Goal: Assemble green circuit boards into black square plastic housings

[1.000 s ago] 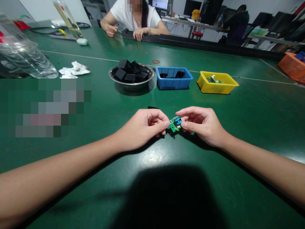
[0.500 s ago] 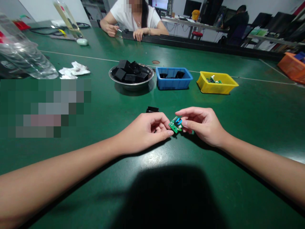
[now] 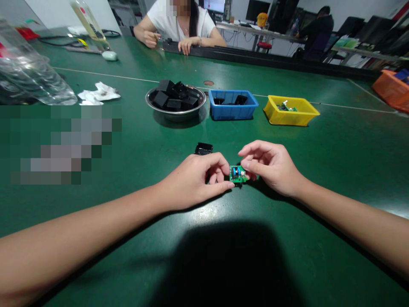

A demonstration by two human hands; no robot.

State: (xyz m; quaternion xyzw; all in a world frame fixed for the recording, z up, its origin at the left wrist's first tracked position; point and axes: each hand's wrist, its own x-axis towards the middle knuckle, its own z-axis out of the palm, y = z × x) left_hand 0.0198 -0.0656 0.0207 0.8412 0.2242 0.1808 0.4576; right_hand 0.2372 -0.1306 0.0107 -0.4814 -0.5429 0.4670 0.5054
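A circuit board (image 3: 237, 175) is between the left grip (image 3: 200, 175) and the right grip (image 3: 271, 167), over the desk (image 3: 335, 145). A case (image 3: 203, 148) lies just behind the left grip. Farther back, from left to right, stand a bowl (image 3: 179, 113) with blocks (image 3: 174, 104) in it, a first box (image 3: 234, 112) and a second box (image 3: 293, 119). Paper (image 3: 101, 92) lies left of the bowl. A crate (image 3: 391, 91) sits at the far right.

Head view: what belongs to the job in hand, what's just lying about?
Likely job: handheld green circuit board, black casing, yellow bin, blue bin, metal bowl of black parts.

Likely just lying about: crumpled tissue, bottle of yellowish liquid.
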